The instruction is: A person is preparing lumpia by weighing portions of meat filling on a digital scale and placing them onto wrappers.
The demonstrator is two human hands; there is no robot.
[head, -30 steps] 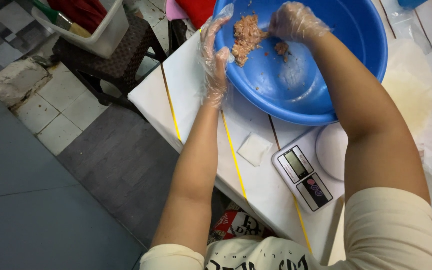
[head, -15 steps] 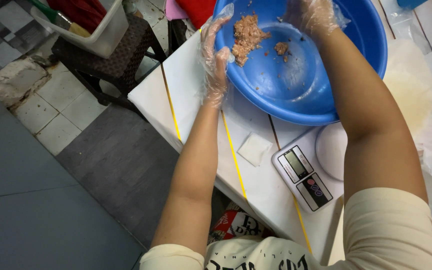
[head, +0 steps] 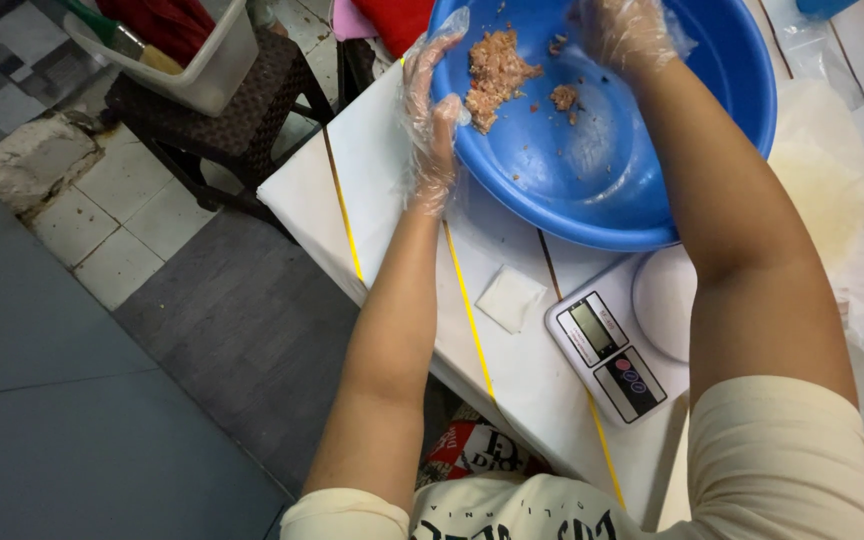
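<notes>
Two gloved hands, left hand (head: 430, 125) in curled grip on blue basin (head: 592, 190) rim, right hand (head: 624, 35) loosely open inside above minced meat (head: 497, 75)

The gloved right hand (head: 624, 32) now sits higher at the far side of the blue basin (head: 712, 150), lifted off the pink minced filling (head: 497, 72) it touched a second ago.

Brightness: the scene is evenly and brightly lit by soft, diffuse light.
Glare: pale sheen is seen on the blue basin (head: 612, 190) and on the white desk (head: 392, 190).
Shadows: only faint, soft ones are cast under the forearms.
Focus: the centre is rendered sharp; slight softness is noticed towards the edges.
Distortion: wide-angle bending is visible at the corners.
</notes>
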